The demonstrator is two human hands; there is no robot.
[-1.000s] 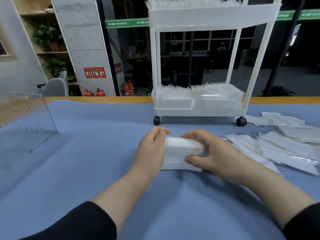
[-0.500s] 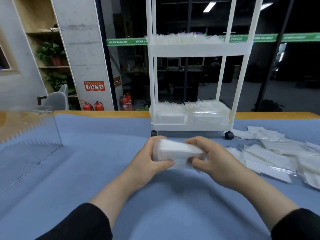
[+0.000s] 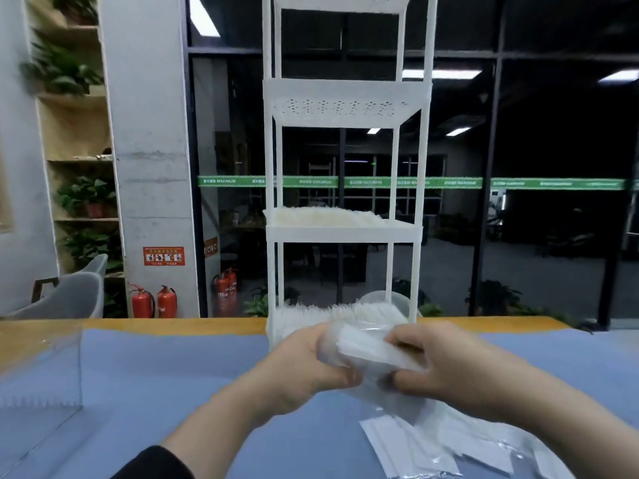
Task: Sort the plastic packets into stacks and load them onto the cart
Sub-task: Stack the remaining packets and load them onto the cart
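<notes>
Stack [image 3: 366, 347] of thin, clear-wrapped white packets, blurred, raised off the desk [image 3: 166, 375]. Left hand [image 3: 304, 364] and right hand [image 3: 439, 364] each in a closed grip on one end. Just beyond the grip, cart [image 3: 345, 233]: packets filling bottom and middle trays. Below right grip, loose packets [image 3: 439, 444].

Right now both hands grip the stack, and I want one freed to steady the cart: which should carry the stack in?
Probably the right hand: it grips the stack directly before the cart.
</notes>
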